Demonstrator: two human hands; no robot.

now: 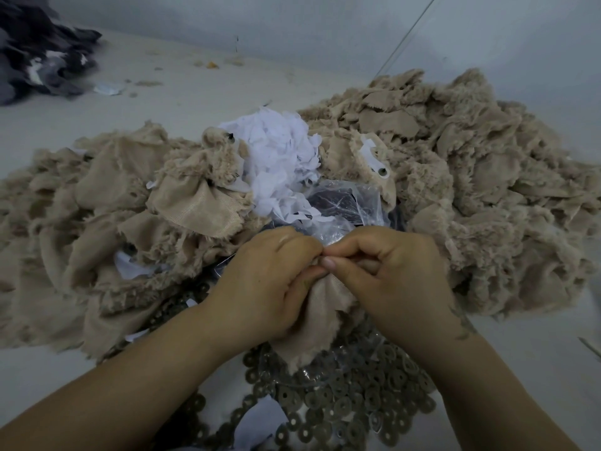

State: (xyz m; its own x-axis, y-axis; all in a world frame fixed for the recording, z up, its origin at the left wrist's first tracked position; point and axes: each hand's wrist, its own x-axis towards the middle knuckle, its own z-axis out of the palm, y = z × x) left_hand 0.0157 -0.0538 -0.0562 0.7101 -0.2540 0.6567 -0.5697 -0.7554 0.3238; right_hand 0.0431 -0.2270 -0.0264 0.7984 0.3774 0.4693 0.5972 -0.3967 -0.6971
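Observation:
A small beige plush fabric piece [320, 315] hangs between my two hands at the centre of the view. My left hand [270, 281] grips its left side with curled fingers. My right hand [387, 271] pinches its top edge, thumb against forefinger. The two hands touch at the fingertips. What sits inside the pinch is hidden. Under the hands lies a heap of round grey washers [344, 398] with centre holes, spread toward me.
Large heaps of beige plush pieces lie to the left [97, 222] and right [471, 177]. A mound of white paper scraps [276, 157] and a clear plastic bag [341, 206] sit behind the hands. Dark grey fabric [39, 50] is piled far left on the pale table [195, 92].

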